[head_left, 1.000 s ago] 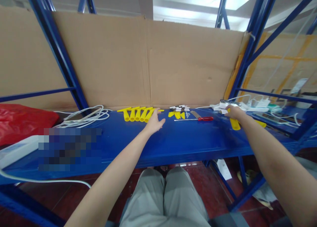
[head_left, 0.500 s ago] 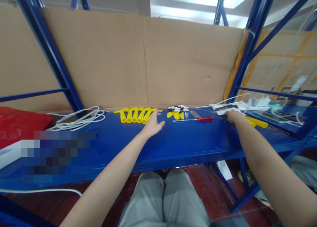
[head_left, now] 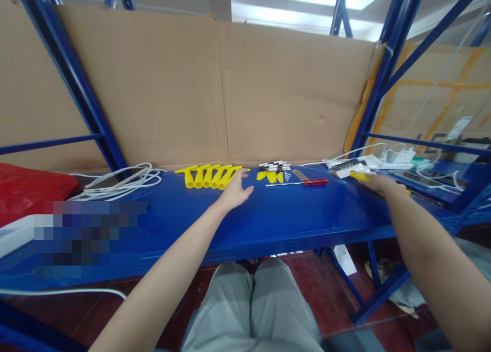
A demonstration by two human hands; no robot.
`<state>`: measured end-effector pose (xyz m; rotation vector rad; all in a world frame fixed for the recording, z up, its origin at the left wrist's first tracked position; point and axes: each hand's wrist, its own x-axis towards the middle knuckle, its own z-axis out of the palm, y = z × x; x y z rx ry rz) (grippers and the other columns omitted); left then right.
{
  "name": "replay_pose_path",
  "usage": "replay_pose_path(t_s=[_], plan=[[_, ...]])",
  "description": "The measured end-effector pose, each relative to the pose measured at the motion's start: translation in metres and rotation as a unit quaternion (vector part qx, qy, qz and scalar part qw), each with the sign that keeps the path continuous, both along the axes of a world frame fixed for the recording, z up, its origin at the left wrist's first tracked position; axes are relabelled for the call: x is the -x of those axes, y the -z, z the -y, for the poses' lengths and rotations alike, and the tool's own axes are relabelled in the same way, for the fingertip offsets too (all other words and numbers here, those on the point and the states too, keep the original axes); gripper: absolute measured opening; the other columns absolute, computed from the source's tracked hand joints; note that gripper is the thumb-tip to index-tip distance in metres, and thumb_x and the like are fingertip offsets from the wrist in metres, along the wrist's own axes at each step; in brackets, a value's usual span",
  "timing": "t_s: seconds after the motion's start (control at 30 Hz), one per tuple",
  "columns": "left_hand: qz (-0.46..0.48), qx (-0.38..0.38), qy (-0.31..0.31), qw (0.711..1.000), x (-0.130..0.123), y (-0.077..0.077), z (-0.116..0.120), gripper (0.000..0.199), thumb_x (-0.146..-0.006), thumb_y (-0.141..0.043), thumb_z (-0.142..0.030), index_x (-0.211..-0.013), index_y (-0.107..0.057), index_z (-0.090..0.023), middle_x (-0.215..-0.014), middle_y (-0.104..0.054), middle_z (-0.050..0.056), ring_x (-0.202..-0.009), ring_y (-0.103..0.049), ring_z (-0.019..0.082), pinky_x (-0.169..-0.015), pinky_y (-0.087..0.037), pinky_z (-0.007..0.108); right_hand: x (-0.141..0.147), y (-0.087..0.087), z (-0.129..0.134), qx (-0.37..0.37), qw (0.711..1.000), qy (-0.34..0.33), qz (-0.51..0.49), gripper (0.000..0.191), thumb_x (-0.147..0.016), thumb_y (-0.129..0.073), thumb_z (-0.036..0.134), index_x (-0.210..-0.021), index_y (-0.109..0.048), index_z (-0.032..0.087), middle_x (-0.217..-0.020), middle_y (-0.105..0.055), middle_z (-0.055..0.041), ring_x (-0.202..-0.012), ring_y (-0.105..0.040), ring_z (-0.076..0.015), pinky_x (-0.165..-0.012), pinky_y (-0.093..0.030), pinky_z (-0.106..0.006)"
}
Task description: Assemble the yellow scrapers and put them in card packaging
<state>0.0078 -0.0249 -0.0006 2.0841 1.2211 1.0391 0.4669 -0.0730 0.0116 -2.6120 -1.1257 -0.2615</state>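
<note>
On the blue shelf (head_left: 268,214), several yellow plastic handles (head_left: 198,178) with hollow round ends and flat wide far ends lie in a row. My left hand (head_left: 237,190) rests at the row's right end, fingers stretched out and thumb apart, touching or just beside the last handle. Over at the right, my right hand (head_left: 379,184) is closed around a yellow plastic piece (head_left: 359,176); most of it is hidden under the palm. Between my hands lie small yellow pieces (head_left: 271,177), black-and-white strips (head_left: 275,166), a flat grey metal piece (head_left: 300,175) and a red-handled screwdriver (head_left: 315,182).
A black-and-white packet (head_left: 349,168) lies just beyond my right hand, with a white power strip (head_left: 397,163) and phone (head_left: 418,180) farther right. Coiled white cable (head_left: 148,180) and a red bag (head_left: 34,191) sit at left. Cardboard (head_left: 291,96) backs the shelf.
My right hand has shifted slightly right and now grips a yellow piece whose end shows past the fingers. The left hand stays at the row of handles.
</note>
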Motion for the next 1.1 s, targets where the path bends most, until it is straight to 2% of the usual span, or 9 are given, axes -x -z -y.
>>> replay_pose_path(t_s=[0.1, 0.2, 0.37, 0.5, 0.6, 0.7, 0.9, 1.0, 1.1], plan=[[-0.007, 0.006, -0.001, 1.0, 0.0, 0.0, 0.001, 0.057, -0.083, -0.056, -0.018, -0.137, -0.036, -0.02, -0.142, -0.047, 0.016, -0.048, -0.053, 0.002, -0.059, -0.056, 0.028, 0.009, -0.003, 0.001, 0.048, 0.993, 0.045, -0.101, 0.065, -0.09, -0.046, 0.053, -0.145, -0.047, 0.018, -0.139, -0.045, -0.0324, -0.132, -0.038, -0.0439, -0.093, -0.031, -0.062], [-0.009, 0.01, 0.001, 1.0, 0.0, -0.001, 0.002, 0.057, -0.084, -0.057, -0.018, -0.137, -0.036, -0.021, -0.142, -0.047, 0.016, -0.049, -0.053, 0.002, -0.058, -0.055, 0.026, 0.017, -0.006, 0.0, 0.039, 0.992, 0.046, -0.113, 0.064, -0.093, -0.043, 0.048, -0.148, -0.042, 0.014, -0.145, -0.038, -0.0333, -0.137, -0.03, -0.0438, -0.092, -0.032, -0.061], [-0.014, 0.01, 0.008, 1.0, 0.0, 0.0, 0.001, 0.058, -0.084, -0.058, -0.017, -0.137, -0.037, -0.021, -0.142, -0.047, 0.016, -0.052, -0.055, 0.003, -0.058, -0.055, 0.026, 0.02, -0.004, -0.002, 0.002, 0.994, 0.055, -0.099, 0.059, -0.092, -0.047, 0.044, -0.142, -0.049, 0.013, -0.136, -0.044, -0.0382, -0.133, -0.036, -0.0452, -0.085, -0.036, -0.063], [-0.009, 0.012, 0.007, 1.0, 0.001, 0.002, 0.0, 0.056, -0.084, -0.058, -0.017, -0.137, -0.04, -0.021, -0.14, -0.049, 0.015, -0.056, -0.058, 0.005, -0.061, -0.055, 0.027, 0.019, 0.001, 0.0, -0.02, 0.999, 0.03, -0.034, 0.053, -0.092, -0.049, 0.041, -0.134, -0.057, 0.009, -0.129, -0.049, -0.0393, -0.127, -0.045, -0.0442, -0.089, -0.035, -0.064], [-0.014, 0.009, 0.008, 1.0, 0.001, 0.001, -0.001, 0.051, -0.085, -0.058, -0.017, -0.134, -0.044, -0.02, -0.138, -0.051, 0.014, -0.06, -0.061, 0.007, -0.064, -0.056, 0.028, 0.02, 0.004, 0.001, 0.003, 1.0, 0.006, 0.008, 0.053, -0.091, -0.05, 0.041, -0.132, -0.057, 0.01, -0.131, -0.051, -0.0355, -0.129, -0.045, -0.0421, -0.098, -0.031, -0.062], [-0.036, 0.003, 0.011, 0.999, 0.001, -0.002, 0.0, 0.043, -0.085, -0.057, -0.017, -0.127, -0.051, -0.019, -0.136, -0.054, 0.013, -0.066, -0.065, 0.01, -0.067, -0.056, 0.028, 0.021, 0.004, 0.003, 0.038, 0.999, 0.019, 0.02, 0.054, -0.091, -0.049, 0.044, -0.134, -0.055, 0.011, -0.134, -0.051, -0.0312, -0.13, -0.045, -0.0403, -0.102, -0.03, -0.062], [-0.077, 0.001, 0.011, 0.997, 0.002, -0.003, 0.001, 0.037, -0.085, -0.055, -0.016, -0.121, -0.054, -0.018, -0.126, -0.061, 0.01, -0.061, -0.063, 0.009, -0.064, -0.056, 0.027, 0.023, 0.001, 0.004, 0.064, 0.996, 0.05, -0.02, 0.061, -0.092, -0.041, 0.044, -0.144, -0.045, 0.012, -0.146, -0.041, -0.0262, -0.136, -0.035, -0.042, -0.102, -0.028, -0.069], [-0.082, -0.009, 0.017, 0.996, 0.002, -0.001, -0.001, 0.037, -0.084, -0.055, -0.016, -0.121, -0.053, -0.019, -0.122, -0.064, 0.009, -0.06, -0.063, 0.008, -0.06, -0.055, 0.024, 0.021, -0.001, 0.004, 0.072, 0.995, 0.038, -0.054, 0.059, -0.093, -0.038, 0.042, -0.147, -0.042, 0.018, -0.152, -0.035, -0.0227, -0.14, -0.03, -0.0405, -0.104, -0.025, -0.067], [-0.082, -0.008, 0.022, 0.996, 0.002, 0.001, -0.002, 0.037, -0.084, -0.054, -0.016, -0.12, -0.052, -0.019, -0.119, -0.065, 0.008, -0.055, -0.06, 0.006, -0.057, -0.053, 0.022, 0.019, -0.003, 0.002, 0.081, 0.993, 0.027, -0.082, 0.06, -0.094, -0.037, 0.039, -0.15, -0.037, 0.016, -0.154, -0.031, -0.0231, -0.141, -0.028, -0.0399, -0.106, -0.021, -0.065]])
